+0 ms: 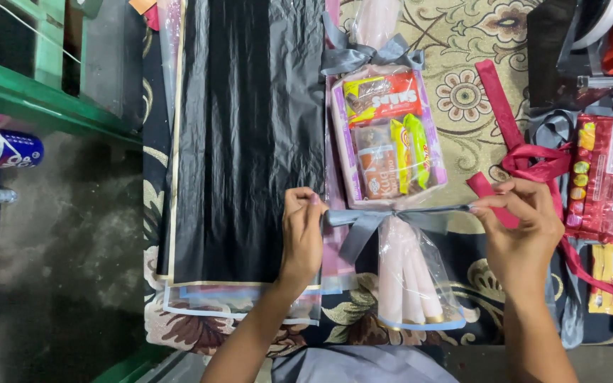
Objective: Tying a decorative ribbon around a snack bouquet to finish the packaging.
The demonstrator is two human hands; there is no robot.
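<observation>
Now two hands, left hand (pixel 302 230) and right hand (pixel 519 227), each pinch one grey ribbon (pixel 391 215) below the clear snack parcel (pixel 386 135), holding maybe four shiny packets.

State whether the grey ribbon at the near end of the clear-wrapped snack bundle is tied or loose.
Tied: the grey ribbon cinches the wrap in a knot, both hands pulling its ends outward.

Underneath it all, a cream and dark floral patterned rug (pixel 462 92) spread over the grey concrete floor (pixel 65 234). On the rug's left side lies a stack of black and clear wrapping sheets (pixel 243 142). Just beside it, at centre, a clear-wrapped snack parcel with grey ribbon bows (pixel 388 142). To the right, a crimson ribbon (pixel 512 135), then red snack packets (pixel 611 177) at the edge. A white bottle with yellow cap (pixel 1 147) rests on the floor far left.
</observation>
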